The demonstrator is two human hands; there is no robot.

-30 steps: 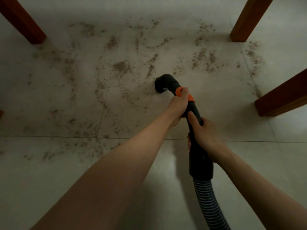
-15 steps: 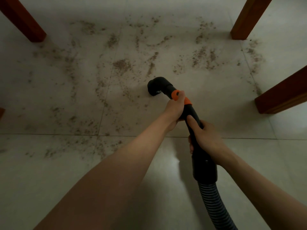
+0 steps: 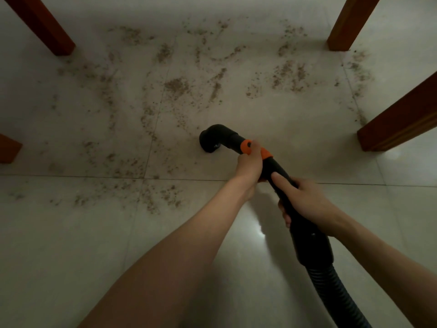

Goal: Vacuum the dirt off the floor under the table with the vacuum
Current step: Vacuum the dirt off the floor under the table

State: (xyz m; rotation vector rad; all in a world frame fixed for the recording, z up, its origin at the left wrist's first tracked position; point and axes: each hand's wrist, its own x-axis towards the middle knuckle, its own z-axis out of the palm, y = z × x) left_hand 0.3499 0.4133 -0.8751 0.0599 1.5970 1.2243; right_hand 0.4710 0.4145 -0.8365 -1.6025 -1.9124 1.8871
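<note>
A black vacuum wand with an orange collar (image 3: 266,153) ends in a bent nozzle (image 3: 211,139) whose mouth points down at the pale tiled floor (image 3: 295,129). My left hand (image 3: 249,165) grips the wand at the orange collar. Just behind it, my right hand (image 3: 305,201) grips the black tube, index finger lying along it. A ribbed hose (image 3: 338,297) trails off to the bottom right. Brown dirt (image 3: 176,85) lies scattered in patches ahead and to the left of the nozzle. The tile right of the nozzle looks free of dirt.
Wooden table legs stand around the dirty patch: far left (image 3: 45,27), far right (image 3: 350,22), near right (image 3: 399,121), and one at the left edge (image 3: 8,147). Grout lines cross the floor. More dirt (image 3: 359,72) lies by the right legs.
The nozzle has slid left and toward me across the tile, and both hands have come with it. The floor where it had been looks cleaner.
</note>
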